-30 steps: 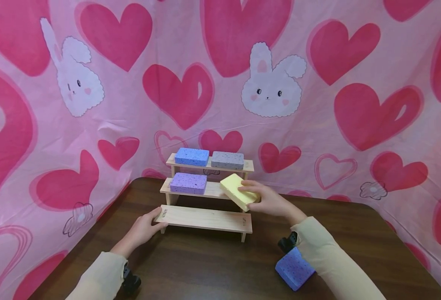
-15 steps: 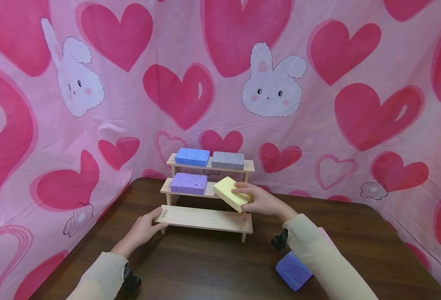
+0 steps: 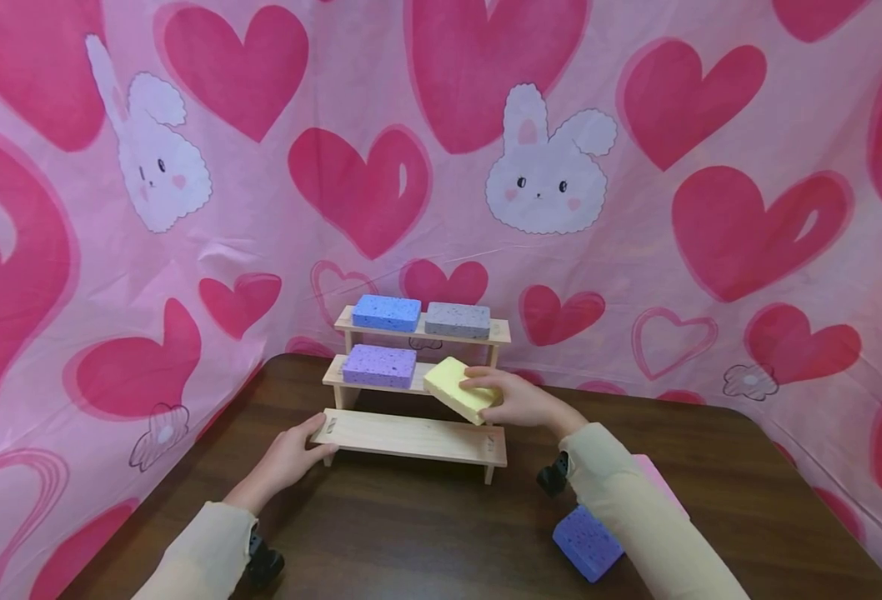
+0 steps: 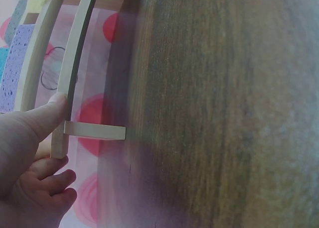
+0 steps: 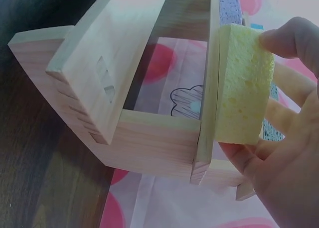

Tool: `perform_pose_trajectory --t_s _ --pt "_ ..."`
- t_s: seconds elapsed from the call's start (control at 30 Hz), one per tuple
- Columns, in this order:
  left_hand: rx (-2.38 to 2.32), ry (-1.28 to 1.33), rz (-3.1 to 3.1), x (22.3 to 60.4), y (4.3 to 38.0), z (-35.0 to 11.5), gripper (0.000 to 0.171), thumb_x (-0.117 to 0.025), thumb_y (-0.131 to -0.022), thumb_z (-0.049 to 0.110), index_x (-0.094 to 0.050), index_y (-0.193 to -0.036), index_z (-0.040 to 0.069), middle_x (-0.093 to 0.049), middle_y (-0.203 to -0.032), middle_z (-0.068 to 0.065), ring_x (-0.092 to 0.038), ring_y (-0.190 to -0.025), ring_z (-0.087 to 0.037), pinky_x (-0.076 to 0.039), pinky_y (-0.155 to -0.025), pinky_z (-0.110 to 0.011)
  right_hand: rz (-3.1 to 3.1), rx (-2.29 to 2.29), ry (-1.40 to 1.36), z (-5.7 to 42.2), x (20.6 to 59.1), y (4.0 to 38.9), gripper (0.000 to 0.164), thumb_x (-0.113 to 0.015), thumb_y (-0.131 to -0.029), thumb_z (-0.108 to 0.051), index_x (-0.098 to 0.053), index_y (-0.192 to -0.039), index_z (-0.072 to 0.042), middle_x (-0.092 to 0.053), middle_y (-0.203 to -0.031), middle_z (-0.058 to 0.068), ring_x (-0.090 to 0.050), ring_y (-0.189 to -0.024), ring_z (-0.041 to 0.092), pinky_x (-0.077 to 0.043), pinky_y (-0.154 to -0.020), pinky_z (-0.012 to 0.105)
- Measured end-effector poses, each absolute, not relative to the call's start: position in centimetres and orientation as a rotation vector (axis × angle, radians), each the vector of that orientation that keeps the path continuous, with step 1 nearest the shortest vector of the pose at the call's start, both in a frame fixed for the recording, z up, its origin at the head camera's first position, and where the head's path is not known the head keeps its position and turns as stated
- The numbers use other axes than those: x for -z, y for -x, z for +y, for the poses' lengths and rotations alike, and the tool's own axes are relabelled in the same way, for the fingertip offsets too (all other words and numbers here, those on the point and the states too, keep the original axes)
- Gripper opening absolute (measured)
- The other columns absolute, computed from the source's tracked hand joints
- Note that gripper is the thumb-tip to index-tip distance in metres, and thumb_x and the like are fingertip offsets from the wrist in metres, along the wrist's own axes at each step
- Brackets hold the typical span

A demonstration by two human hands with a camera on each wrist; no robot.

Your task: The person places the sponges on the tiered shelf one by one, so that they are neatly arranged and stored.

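A three-step wooden display rack [image 3: 411, 435] stands on the table. My left hand [image 3: 287, 458] grips the left end of its lowest step; in the left wrist view the thumb lies along the front edge of that step [image 4: 75, 68], with fingers curled below. My right hand [image 3: 523, 400] pinches a yellow sponge [image 3: 452, 385], which is tilted in the head view at the right part of the middle step. Seen from the right wrist, the sponge [image 5: 244, 88] is right against that step's edge, thumb on one side, fingers behind. A purple sponge [image 3: 378, 365] lies on the middle step's left.
On the top step sit a blue sponge [image 3: 386, 312] and a grey sponge [image 3: 458, 319]. A blue-violet sponge [image 3: 587, 542] and a pink sponge [image 3: 664, 485] lie on the brown table [image 3: 411, 533], partly behind the right sleeve. A heart-print cloth [image 3: 441, 192] hangs behind.
My right hand has carried the yellow sponge left and slightly down, over the middle step. More of the pink sponge shows past the right sleeve. The left hand stays on the rack.
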State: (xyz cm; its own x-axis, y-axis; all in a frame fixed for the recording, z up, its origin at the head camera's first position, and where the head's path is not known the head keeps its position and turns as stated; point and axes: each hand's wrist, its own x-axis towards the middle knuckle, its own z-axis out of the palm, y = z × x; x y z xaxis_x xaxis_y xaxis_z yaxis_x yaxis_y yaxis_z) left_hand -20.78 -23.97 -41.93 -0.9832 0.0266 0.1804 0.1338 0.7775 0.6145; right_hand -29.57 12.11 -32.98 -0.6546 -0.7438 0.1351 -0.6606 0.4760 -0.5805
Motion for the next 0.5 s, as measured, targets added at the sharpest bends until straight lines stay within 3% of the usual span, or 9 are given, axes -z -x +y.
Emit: perform_pose_trajectory --t_s 0.3,0.5 --pt "0.997 0.129 -2.812 41.98 20.83 -24.09 0.068 -0.068 -0.084 0.025 -0.038 -0.135 -0.009 -0.038 -0.136 -0.027 -0.038 -0.122 -0.042 -0.033 -0.097 -0.054 2.615 0.913 1.25 11.92 33.04 29.57 0.059 -0.075 -0.075 -0.031 -0.056 -0.128 -0.01 -0.038 -0.141 0.01 -0.036 -0.126 0.029 -0.035 -0.096 0.045" --pt "0.995 0.126 -2.809 42.04 20.84 -24.11 0.068 -0.068 -0.084 0.025 -0.038 -0.135 -0.009 -0.039 -0.135 -0.028 -0.039 -0.121 -0.043 -0.033 -0.096 -0.054 2.661 0.887 1.267 11.79 33.39 29.64 0.056 -0.076 -0.074 -0.025 -0.058 -0.125 -0.011 -0.04 -0.14 0.01 -0.038 -0.124 0.029 -0.036 -0.095 0.044"
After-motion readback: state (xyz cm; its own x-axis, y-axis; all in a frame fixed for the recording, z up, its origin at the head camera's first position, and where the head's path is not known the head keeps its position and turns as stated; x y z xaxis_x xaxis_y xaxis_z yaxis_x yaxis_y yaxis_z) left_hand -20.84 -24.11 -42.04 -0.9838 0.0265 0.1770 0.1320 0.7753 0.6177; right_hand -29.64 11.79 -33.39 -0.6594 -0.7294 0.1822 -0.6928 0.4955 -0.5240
